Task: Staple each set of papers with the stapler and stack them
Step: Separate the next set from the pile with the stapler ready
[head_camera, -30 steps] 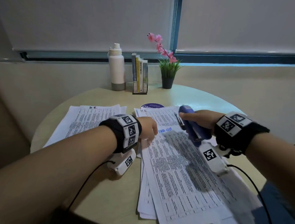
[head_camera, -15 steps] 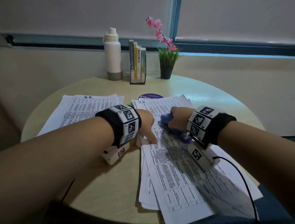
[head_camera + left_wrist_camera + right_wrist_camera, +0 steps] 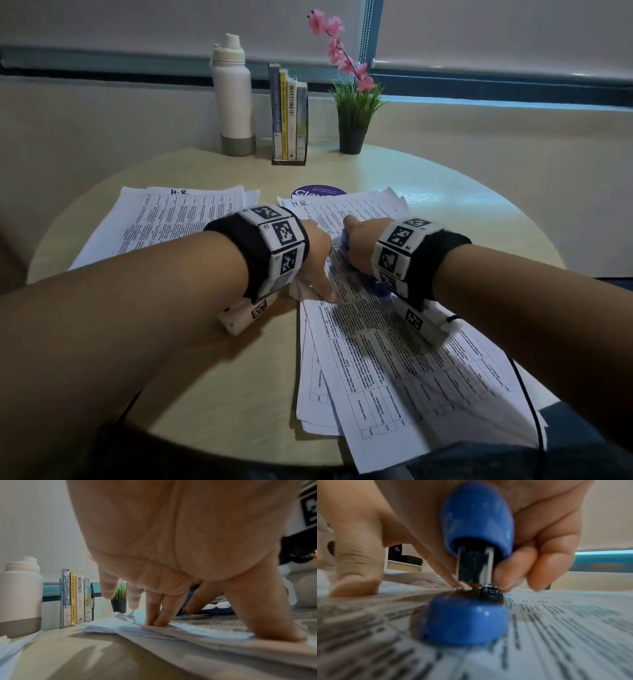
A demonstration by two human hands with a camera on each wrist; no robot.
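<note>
A loose set of printed papers (image 3: pixel 394 359) lies in the middle of the round table (image 3: pixel 222 377). My left hand (image 3: pixel 318 267) presses straight fingers (image 3: pixel 157 615) onto the set's left edge (image 3: pixel 188 630) near the top. My right hand (image 3: pixel 358 246) grips a blue stapler (image 3: pixel 476 520) from above, with fingers (image 3: pixel 539 566) curled round its top arm. The stapler's base (image 3: pixel 464 622) rests on the top sheet, its jaws parted. Only bits of the stapler (image 3: pixel 344 240) show under the right hand in the head view. A second stack marked "H.R." (image 3: pixel 164 219) lies to the left.
At the table's far edge stand a white bottle (image 3: pixel 233 99), a few upright books (image 3: pixel 289 116) and a small potted plant with pink flowers (image 3: pixel 352 113). A purple round sticker (image 3: pixel 317 192) peeks out above the papers. Cables trail from both wrists.
My right hand has brought the stapler down from above the sheet and leftwards, close to my left hand. The left hand has kept pressing the paper's edge.
</note>
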